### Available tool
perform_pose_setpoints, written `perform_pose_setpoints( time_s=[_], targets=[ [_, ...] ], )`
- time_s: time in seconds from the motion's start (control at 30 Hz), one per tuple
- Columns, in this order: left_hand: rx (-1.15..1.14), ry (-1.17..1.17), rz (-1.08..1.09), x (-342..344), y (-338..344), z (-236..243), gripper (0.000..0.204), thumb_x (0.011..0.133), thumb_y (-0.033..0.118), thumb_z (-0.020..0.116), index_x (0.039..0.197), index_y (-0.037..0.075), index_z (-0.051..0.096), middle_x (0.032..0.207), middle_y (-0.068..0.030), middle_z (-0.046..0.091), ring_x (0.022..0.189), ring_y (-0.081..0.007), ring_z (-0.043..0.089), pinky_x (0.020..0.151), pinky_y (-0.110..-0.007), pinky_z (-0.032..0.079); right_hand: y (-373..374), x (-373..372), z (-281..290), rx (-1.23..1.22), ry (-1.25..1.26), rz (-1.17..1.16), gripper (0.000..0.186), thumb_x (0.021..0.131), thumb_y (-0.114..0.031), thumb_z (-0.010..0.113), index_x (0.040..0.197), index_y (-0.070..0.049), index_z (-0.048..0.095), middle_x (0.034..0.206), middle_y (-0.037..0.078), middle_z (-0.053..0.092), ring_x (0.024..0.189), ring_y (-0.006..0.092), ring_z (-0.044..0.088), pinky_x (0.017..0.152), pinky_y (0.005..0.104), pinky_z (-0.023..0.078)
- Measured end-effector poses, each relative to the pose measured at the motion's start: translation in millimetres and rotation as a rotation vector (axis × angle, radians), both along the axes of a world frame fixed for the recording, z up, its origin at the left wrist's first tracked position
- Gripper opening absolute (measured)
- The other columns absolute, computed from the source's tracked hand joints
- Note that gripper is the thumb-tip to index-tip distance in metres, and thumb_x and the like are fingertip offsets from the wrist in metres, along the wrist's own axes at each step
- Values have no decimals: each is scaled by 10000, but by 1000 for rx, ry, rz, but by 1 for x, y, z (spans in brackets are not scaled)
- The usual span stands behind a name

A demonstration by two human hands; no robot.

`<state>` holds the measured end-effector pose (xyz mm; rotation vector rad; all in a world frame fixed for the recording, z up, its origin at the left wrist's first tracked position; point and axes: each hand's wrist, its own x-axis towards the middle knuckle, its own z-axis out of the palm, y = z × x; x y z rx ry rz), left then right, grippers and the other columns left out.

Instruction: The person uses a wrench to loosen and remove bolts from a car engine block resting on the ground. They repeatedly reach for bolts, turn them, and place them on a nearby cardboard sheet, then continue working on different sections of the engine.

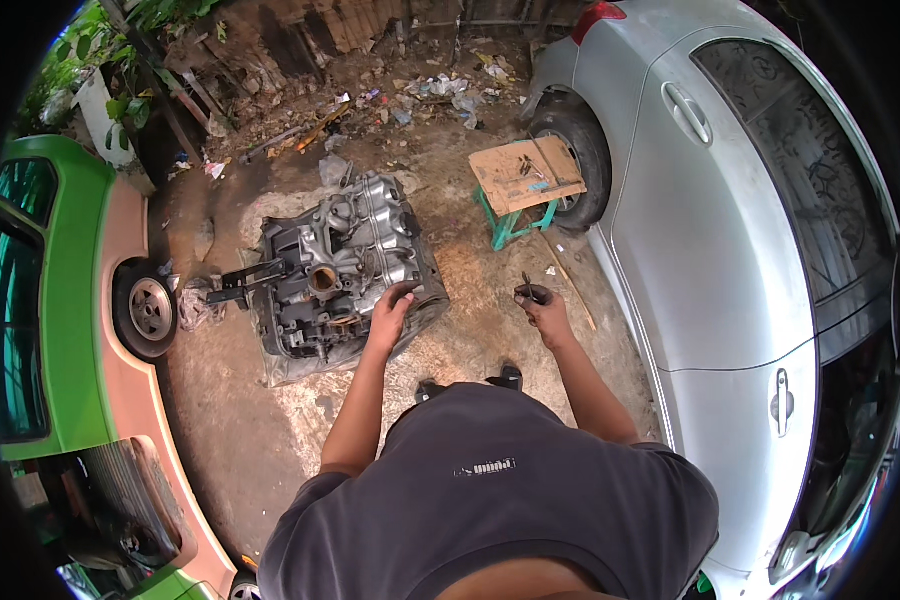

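A large grey metal engine (350, 260) lies on a dark sheet on the ground, ahead of me and to the left. My left hand (390, 312) is over its near right edge, fingers loosely curved and apart, with dark fingertips. I see nothing held there, and whether it touches the engine I cannot tell. Off to the right, above bare ground, my right hand (546, 316) is closed around a small, thin dark metal piece (527, 284) that sticks up from the fingers. Its exact kind is too small to make out.
A green stool (498, 228) topped with a brown board (530, 175) bears several small parts. A silver car (710, 230) stands close on my right, a green and peach vehicle (80, 290) on my left. Litter (450, 95) is scattered toward the back fence; a thin stick (572, 283) lies near the stool.
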<state>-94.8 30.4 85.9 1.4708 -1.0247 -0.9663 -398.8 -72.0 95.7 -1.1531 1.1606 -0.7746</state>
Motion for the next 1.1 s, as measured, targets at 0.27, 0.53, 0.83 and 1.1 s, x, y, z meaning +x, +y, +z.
perform_pose_setpoints(
  time_s=[0.27,0.53,0.83,1.1],
  targets=[
    [25,161,-116,35,20,-14,290,909,125,543,1152,-13,624,1128,-108,644,1083,-201,577,960,-308,410,65,34,20,-49,151,-69,248,801,-140,755,1013,-25,694,713,-6,601,547,63,428,498,237,335],
    [-2,193,-23,52,40,-21,278,919,139,554,1142,-7,633,1130,-97,648,1082,-193,578,976,-309,403,91,13,38,-31,256,-80,271,787,-179,761,994,-11,709,796,28,661,606,85,494,541,261,383],
    [54,109,-11,48,72,-8,272,915,139,556,1126,-8,644,1100,-87,651,1039,-177,579,925,-296,419,113,19,1,-91,110,-166,234,783,-135,784,961,-5,707,742,-7,609,587,65,453,528,243,359],
    [116,-14,30,51,126,7,302,922,184,571,1154,0,632,1138,-96,643,1093,-202,567,986,-323,395,144,31,-40,-59,23,-48,202,799,-50,741,983,22,697,933,55,687,847,122,611,773,258,474]
  ],
)
